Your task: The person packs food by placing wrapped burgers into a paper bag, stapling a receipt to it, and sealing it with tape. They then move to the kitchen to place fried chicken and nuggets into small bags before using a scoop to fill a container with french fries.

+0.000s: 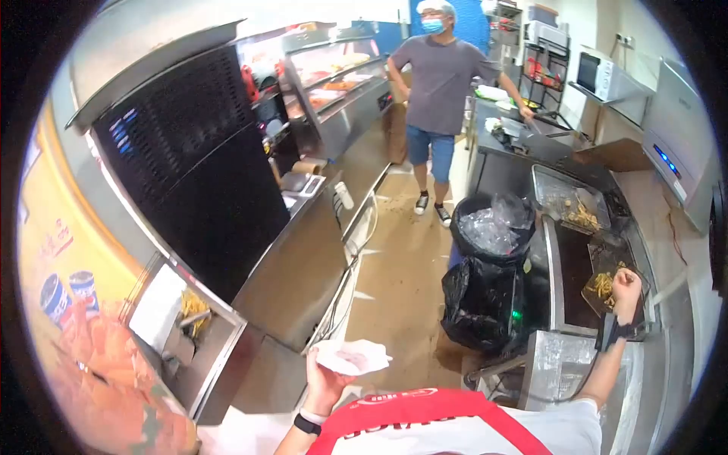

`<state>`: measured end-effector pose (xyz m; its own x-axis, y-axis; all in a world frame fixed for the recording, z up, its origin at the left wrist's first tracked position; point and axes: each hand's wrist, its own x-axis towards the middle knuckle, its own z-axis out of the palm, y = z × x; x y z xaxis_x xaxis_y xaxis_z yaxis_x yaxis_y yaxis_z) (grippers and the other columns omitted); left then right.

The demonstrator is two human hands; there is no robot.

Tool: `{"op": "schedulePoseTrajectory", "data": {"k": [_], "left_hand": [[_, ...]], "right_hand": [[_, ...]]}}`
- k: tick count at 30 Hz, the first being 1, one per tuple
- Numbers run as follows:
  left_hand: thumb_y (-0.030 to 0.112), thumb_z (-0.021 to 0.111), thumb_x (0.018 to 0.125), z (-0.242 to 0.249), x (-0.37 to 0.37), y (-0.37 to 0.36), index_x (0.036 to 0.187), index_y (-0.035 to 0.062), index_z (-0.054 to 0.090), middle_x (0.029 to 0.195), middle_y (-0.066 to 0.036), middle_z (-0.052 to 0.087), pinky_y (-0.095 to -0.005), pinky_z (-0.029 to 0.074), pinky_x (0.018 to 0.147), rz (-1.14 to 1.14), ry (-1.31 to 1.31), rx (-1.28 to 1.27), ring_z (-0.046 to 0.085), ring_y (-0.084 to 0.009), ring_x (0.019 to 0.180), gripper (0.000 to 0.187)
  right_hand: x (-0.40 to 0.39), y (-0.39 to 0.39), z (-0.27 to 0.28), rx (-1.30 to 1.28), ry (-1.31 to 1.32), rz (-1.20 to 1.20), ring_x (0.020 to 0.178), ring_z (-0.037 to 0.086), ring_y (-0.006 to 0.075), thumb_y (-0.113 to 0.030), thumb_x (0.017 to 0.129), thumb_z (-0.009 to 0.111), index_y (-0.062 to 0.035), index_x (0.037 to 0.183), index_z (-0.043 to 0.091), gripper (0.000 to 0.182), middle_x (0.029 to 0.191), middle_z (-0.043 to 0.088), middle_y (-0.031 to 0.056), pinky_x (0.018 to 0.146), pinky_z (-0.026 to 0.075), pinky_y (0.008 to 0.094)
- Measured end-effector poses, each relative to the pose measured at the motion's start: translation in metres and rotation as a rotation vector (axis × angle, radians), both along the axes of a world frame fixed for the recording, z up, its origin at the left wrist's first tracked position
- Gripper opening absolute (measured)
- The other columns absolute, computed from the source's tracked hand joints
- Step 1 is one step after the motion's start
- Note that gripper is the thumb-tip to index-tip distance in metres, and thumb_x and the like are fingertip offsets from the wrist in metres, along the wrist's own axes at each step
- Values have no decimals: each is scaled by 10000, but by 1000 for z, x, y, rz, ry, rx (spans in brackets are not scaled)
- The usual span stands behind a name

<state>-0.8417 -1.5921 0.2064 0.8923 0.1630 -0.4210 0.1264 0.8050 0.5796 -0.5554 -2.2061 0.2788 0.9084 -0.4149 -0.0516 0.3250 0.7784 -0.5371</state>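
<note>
A white piece of paper [353, 357], opened like a shallow pouch with a pinkish middle, rests in my left hand [327, 385]. Its fingers are closed on the near left edge. Out to the right, my right hand [626, 287] is above a small metal tray of fries [603, 288] in the counter. The fingers of that hand are curled together, and whatever they may hold cannot be made out. Behind that tray stands a larger metal tray [570, 199] with a few fries in it.
Black bin bags, one with clear plastic [497, 227] on top, stand beside the counter [550, 273]. A person [440, 83] in a mask stands in the aisle. Left are a black panel [189, 167], a heated display case [334, 76] and a bin of fries [193, 307]. Cables [353, 258] run along the floor.
</note>
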Motion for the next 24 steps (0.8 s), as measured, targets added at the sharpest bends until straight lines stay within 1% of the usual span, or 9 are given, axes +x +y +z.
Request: {"op": "schedulePoseTrajectory", "data": {"k": [1,3,5,7,8,9,11,13,24], "left_hand": [[501,312,771,-8,-13,5,1056,149,492,1039,-65,555,-404,427,764,45,18,52,520,-260,979,487],[505,311,774,-3,-28,2,1073,147,486,1053,-75,545,-410,425,767,66,58,-11,512,-259,988,499],[494,311,786,-8,-41,3,1094,102,476,1078,-104,528,-442,416,789,71,36,-124,491,-267,1020,525],[485,308,800,-1,-55,6,1090,57,476,1093,-117,520,-474,394,830,47,-152,-134,478,-282,1041,543],[496,317,803,-7,-66,10,1086,51,472,1111,-125,506,-481,379,846,50,-181,-102,468,-283,1053,549],[506,326,806,-13,-76,16,1081,46,468,1129,-133,492,-487,364,862,50,-212,-62,458,-283,1065,555],[494,289,820,-6,-101,23,1115,53,452,1121,-126,500,-459,397,845,143,-81,-131,490,-296,1027,555],[494,293,819,-15,-131,39,1120,68,444,1130,-122,494,-466,397,843,142,-83,-148,483,-299,1037,543],[485,328,817,-42,-301,111,1075,139,455,1083,-67,520,-467,421,793,294,-118,-130,501,-269,1010,450]], "right_hand": [[-15,18,17,141,-15,111,473,301,92,58,640,410,-69,554,283,199,566,306,-17,407,215,197],[-49,67,43,-1684,66,-172,512,289,73,35,659,441,-73,567,277,217,582,307,-22,437,217,198],[19,-29,-38,-1569,115,-141,558,303,71,13,692,446,-68,571,297,208,592,324,-23,459,215,206],[33,-25,-21,195,119,366,536,282,71,30,704,416,-61,598,318,171,609,314,-21,454,205,205],[14,2,-17,-314,3,267,507,261,75,39,717,395,-62,642,327,143,616,303,-15,435,199,204],[-16,38,-4,-326,22,301,507,261,75,39,717,395,-62,642,327,143,616,303,-15,435,199,204],[-56,95,16,-1800,-73,-58,475,245,75,73,655,391,-74,581,284,196,591,263,-28,435,196,196],[-82,137,43,17,71,581,468,314,70,22,771,351,-62,639,321,160,563,297,-3,404,224,203],[-282,415,90,-85,146,1260,433,318,36,-44,851,333,-37,819,377,55,567,277,-33,343,208,185]]}}
